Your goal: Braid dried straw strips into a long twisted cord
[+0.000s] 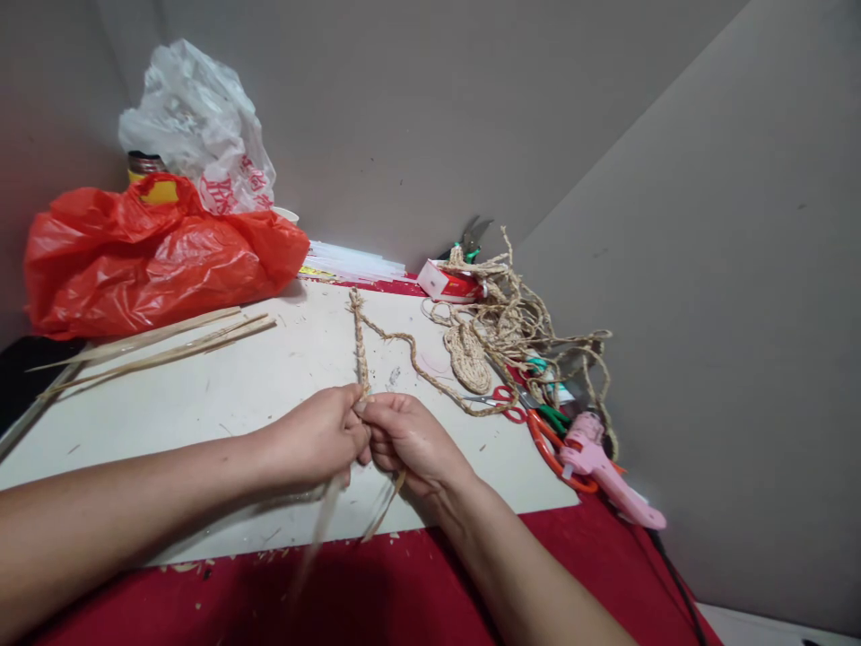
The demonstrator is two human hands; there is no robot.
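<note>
A braided straw cord (360,345) runs from its bent far end down into my fingers, at the middle of the white board (302,345). My left hand (326,435) pinches the cord's near end, its fingers closed. Right against it, my right hand (410,440) is closed too, thumb and forefinger on the same spot. Loose straw strands (386,510) hang below both hands; the one under my left hand is blurred. From the far end the cord winds right to a pair of red-handled scissors (512,408) and a coiled straw piece (466,359).
Flat straw strips (168,354) lie at left, before a red plastic bag (181,269) and a white bag (202,117). White sticks (353,260) lie at the back. Tangled cord (517,305), orange-handled shears (548,444) and a pink glue gun (595,458) crowd the right, near the grey wall.
</note>
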